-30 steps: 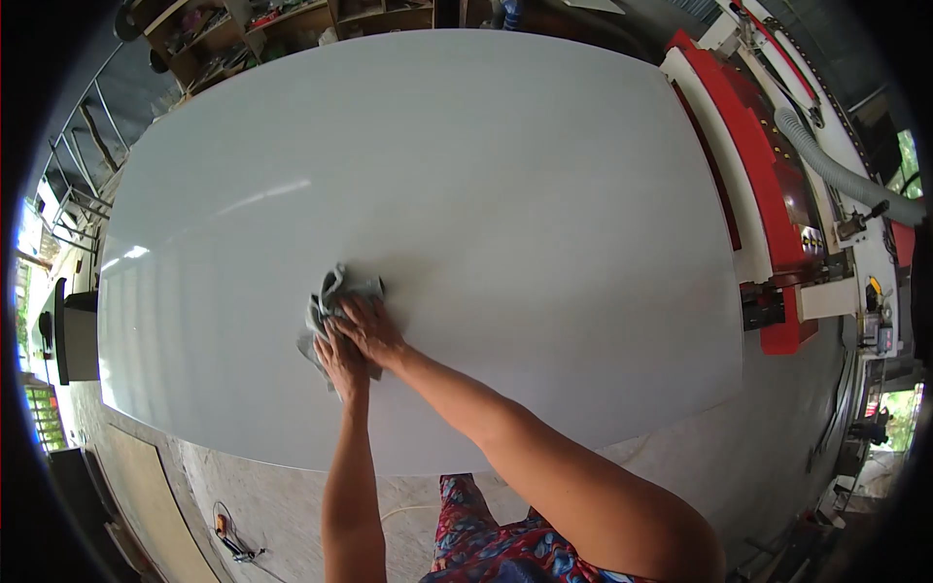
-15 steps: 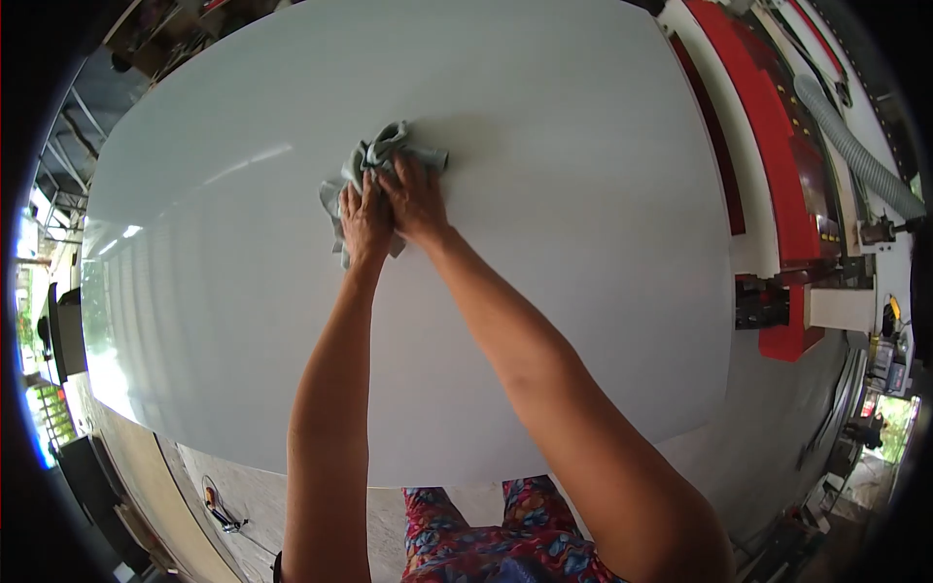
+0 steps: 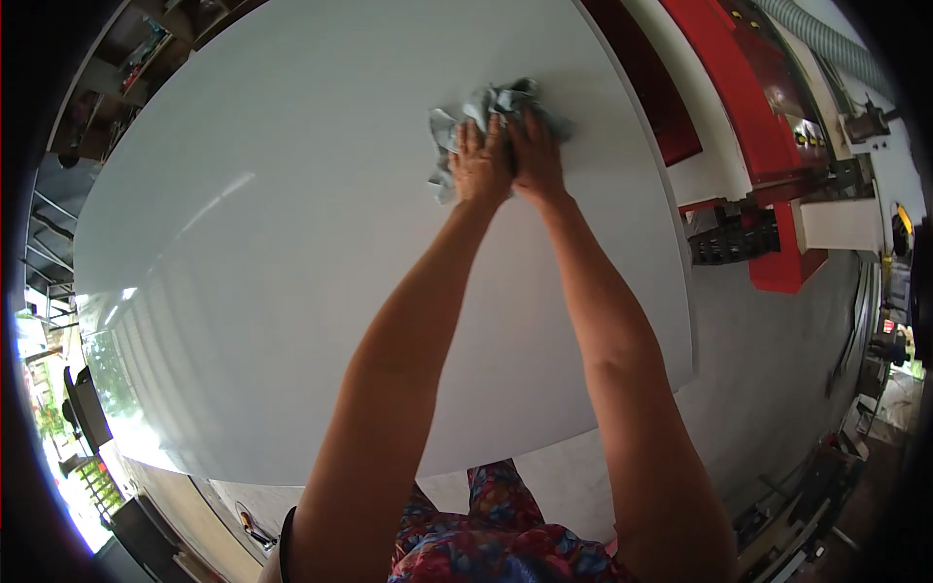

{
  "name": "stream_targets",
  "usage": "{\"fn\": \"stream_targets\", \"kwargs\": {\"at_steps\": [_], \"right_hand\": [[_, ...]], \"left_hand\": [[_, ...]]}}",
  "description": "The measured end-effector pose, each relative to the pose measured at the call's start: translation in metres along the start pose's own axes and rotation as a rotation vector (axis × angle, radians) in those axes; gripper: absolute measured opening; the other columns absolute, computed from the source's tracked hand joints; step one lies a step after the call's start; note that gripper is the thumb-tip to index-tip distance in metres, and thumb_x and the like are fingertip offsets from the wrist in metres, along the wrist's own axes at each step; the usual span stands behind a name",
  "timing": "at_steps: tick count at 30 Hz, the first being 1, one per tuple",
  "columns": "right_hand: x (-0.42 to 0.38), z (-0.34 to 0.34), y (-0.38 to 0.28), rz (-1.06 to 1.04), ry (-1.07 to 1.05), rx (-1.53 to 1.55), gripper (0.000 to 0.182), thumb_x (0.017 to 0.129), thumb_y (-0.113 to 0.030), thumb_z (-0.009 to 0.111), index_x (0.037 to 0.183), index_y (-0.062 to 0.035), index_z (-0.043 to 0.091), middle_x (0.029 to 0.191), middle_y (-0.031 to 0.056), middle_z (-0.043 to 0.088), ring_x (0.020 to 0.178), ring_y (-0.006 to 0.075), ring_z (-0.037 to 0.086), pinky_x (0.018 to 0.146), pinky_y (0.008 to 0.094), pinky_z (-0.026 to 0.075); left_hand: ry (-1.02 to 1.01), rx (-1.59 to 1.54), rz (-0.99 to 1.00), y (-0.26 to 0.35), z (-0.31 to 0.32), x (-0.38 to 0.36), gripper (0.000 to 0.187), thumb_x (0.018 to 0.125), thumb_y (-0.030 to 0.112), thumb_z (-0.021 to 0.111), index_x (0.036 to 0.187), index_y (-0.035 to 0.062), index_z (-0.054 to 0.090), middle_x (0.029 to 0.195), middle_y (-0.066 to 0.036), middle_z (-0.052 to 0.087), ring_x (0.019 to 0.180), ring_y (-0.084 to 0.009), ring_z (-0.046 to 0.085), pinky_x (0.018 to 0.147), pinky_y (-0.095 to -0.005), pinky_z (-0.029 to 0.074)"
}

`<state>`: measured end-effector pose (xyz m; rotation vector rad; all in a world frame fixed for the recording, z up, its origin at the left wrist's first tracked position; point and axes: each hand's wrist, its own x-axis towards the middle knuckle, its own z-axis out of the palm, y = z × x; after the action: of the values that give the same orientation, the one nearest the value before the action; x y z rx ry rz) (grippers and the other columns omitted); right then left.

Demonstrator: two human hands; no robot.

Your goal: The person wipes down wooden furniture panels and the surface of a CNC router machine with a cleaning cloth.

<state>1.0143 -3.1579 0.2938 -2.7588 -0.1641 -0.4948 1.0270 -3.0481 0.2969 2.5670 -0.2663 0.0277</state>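
A crumpled grey-green cloth (image 3: 505, 99) lies on a large, glossy white panel (image 3: 321, 253), toward its far right part. My left hand (image 3: 481, 165) presses flat on the cloth, fingers pointing away from me and a little apart. Right beside it, my right hand (image 3: 535, 160) rests on the cloth too, its fingers stretched forward. Folds of cloth stick out beyond the fingertips and to the left of my left hand. Neither hand is wrapped round the cloth.
A red and white machine (image 3: 724, 87) with a grey corrugated hose (image 3: 826, 44) stands along the right side. Shelves (image 3: 126, 68) are at the upper left. A dark object (image 3: 87, 408) stands by the panel's left edge. Grey floor (image 3: 748, 360) shows at the right.
Both hands have moved right and slightly farther away across the panel, and the cloth has gone with them. The camera view has turned somewhat.
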Motion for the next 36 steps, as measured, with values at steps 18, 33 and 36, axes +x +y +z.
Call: {"fn": "stream_targets", "kwargs": {"at_steps": [18, 33, 36], "right_hand": [[-0.255, -0.100, -0.082, 0.300, 0.086, -0.179, 0.062, 0.076, -0.027, 0.064, 0.128, -0.0065, 0.039, 0.136, 0.0252, 0.030, 0.121, 0.0423, 0.036, 0.095, 0.0517, 0.034], [-0.342, -0.046, -0.362, -0.028, -0.259, 0.252, 0.073, 0.064, -0.022, 0.070, 0.130, -0.0103, 0.041, 0.140, 0.0233, 0.024, 0.129, 0.0421, 0.024, 0.102, 0.0586, 0.019], [-0.352, -0.040, -0.395, -0.111, -0.259, 0.319, 0.062, 0.070, -0.021, 0.064, 0.128, -0.0115, 0.044, 0.140, 0.0204, 0.026, 0.129, 0.0392, 0.026, 0.102, 0.0577, 0.020]], "left_hand": [[-0.307, -0.174, 0.261, 0.049, -0.022, -0.251, 0.050, 0.089, 0.022, 0.044, 0.138, 0.0217, 0.032, 0.145, -0.014, 0.024, 0.137, -0.0306, 0.017, 0.106, -0.0523, 0.023], [-0.100, 0.062, -0.097, -0.174, -0.166, -0.476, 0.066, 0.079, 0.015, 0.058, 0.139, 0.0100, 0.030, 0.143, -0.022, 0.024, 0.135, -0.0352, 0.020, 0.106, -0.0464, 0.022], [-0.057, 0.093, -0.169, -0.191, -0.178, -0.507, 0.062, 0.083, 0.015, 0.055, 0.139, 0.0083, 0.029, 0.142, -0.023, 0.025, 0.134, -0.0370, 0.021, 0.107, -0.0450, 0.022]]}}
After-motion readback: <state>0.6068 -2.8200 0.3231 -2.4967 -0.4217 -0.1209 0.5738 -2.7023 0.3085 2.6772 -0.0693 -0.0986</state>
